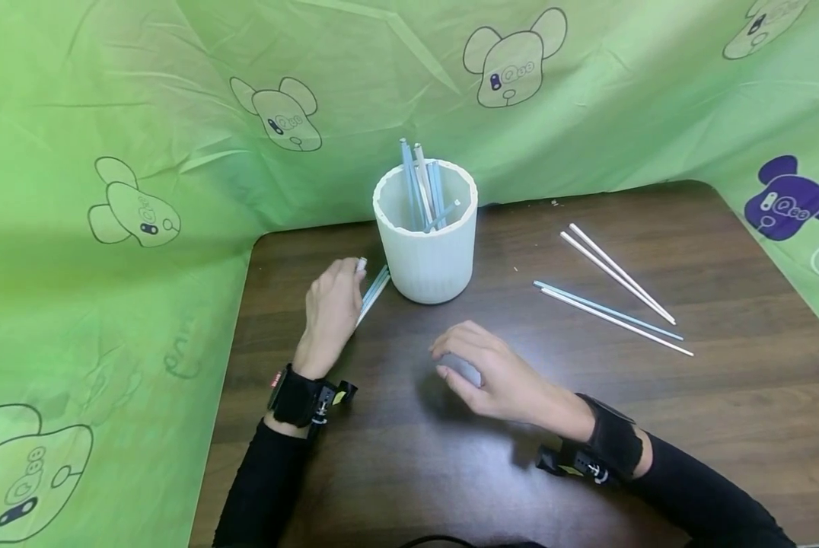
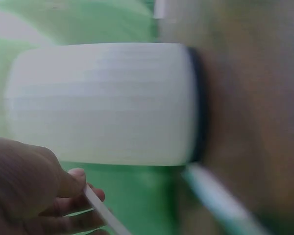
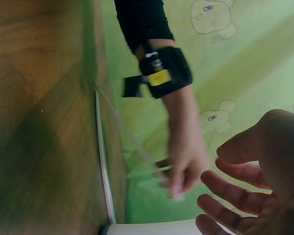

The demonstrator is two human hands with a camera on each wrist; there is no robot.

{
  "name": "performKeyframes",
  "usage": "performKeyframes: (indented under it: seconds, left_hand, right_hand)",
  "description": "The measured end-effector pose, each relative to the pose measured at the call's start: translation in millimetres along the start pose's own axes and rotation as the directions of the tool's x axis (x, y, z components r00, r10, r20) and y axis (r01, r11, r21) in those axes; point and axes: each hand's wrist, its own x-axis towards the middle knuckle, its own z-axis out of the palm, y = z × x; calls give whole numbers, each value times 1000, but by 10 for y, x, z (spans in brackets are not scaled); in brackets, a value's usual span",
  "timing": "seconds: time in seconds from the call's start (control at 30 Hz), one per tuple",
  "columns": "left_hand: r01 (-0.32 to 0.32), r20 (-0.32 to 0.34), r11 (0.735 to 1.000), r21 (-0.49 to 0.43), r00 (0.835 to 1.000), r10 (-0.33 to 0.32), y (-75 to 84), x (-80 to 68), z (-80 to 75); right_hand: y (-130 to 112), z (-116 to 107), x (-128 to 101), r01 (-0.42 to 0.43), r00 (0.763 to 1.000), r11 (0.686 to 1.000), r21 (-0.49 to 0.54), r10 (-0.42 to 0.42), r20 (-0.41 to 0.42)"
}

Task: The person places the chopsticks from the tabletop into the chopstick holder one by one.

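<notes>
My left hand [image 1: 334, 301] is left of the white cup-shaped container [image 1: 428, 266]. Between thumb and fingers it pinches a thin white stick [image 2: 106, 213]; in the head view little more than the stick's end shows. Beside that hand, blue and white sticks [image 1: 375, 294] lie on the table near the container's base, partly hidden by the fingers. Several blue and white sticks [image 1: 409, 179] stand leaning inside the container. My right hand [image 1: 488, 373] hovers over the table in front of the container, its fingers loosely bent and holding nothing.
Two white sticks [image 1: 618, 274] and a blue and white pair [image 1: 611, 318] lie on the right of the brown wooden table [image 1: 724, 426]. A green printed cloth [image 1: 355, 91] hangs behind the table and along its left side. A dark cable [image 1: 444, 540] shows at the front edge.
</notes>
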Motion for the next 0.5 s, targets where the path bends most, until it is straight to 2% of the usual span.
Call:
performKeyframes:
  seconds: [0.07,0.13,0.17,0.23,0.27,0.33,0.43,0.5]
  left_hand:
    - [-19,-73,999,-40,997,16,60,51,-214]
    - [-51,-165,995,-83,986,37,137,112,-437]
    - [-77,-221,992,-97,974,54,177,144,-544]
    - [-131,-340,983,-125,937,81,271,209,-749]
    - [-161,-399,978,-134,912,95,323,241,-848]
    - [-216,-518,965,-148,848,111,444,306,-1039]
    - [-280,-672,944,-175,735,94,626,402,-1295]
    - [-330,-755,921,-209,652,62,729,463,-1441]
  right_hand:
    - [3,6,-15,-6,1000,1000,0,6,-1]
    - [5,7,-32,-12,1000,1000,0,12,3]
    - [7,6,-40,-15,1000,1000,-1,15,5]
    - [10,3,-54,-23,1000,1000,-1,23,9]
    - [10,3,-61,-27,1000,1000,-1,27,11]
    - [9,5,-73,-31,999,1000,0,31,13]
    - [6,14,-84,-37,999,999,-4,37,18]
    - [5,19,-90,-36,999,999,-3,36,17]
